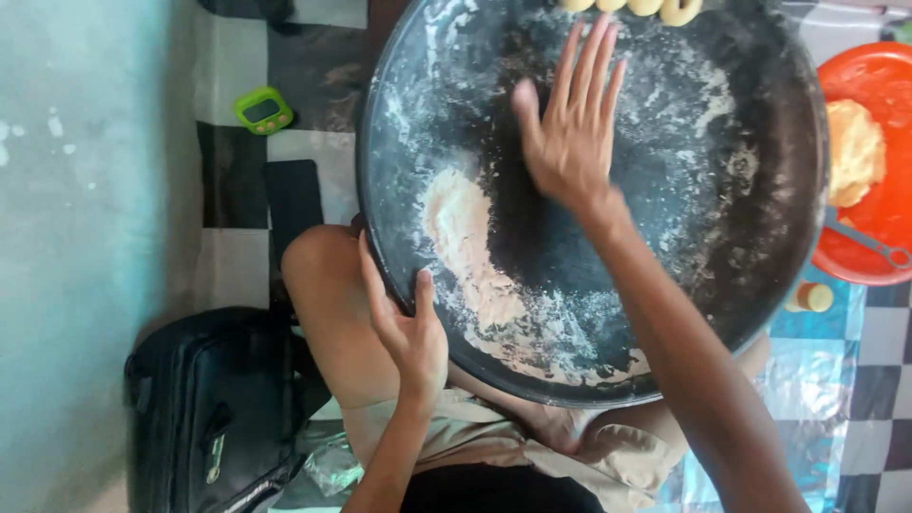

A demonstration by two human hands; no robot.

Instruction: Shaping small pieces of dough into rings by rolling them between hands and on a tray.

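A large round dark metal tray (760, 237), dusted with white flour, rests across my knees. A heap of flour (470, 242) lies on its left side. My right hand (570, 133) is flat on the tray's middle, fingers spread, palm down in the flour. My left hand (408, 328) grips the tray's near left rim, thumb on top. Several small pale dough pieces (632, 7) sit at the far rim.
An orange bowl (888, 85) with a lump of dough (853, 152) and a metal utensil (869, 242) stands at right. A green digital timer (263, 110) lies on the chequered floor at left. A black bag (209, 408) sits near left.
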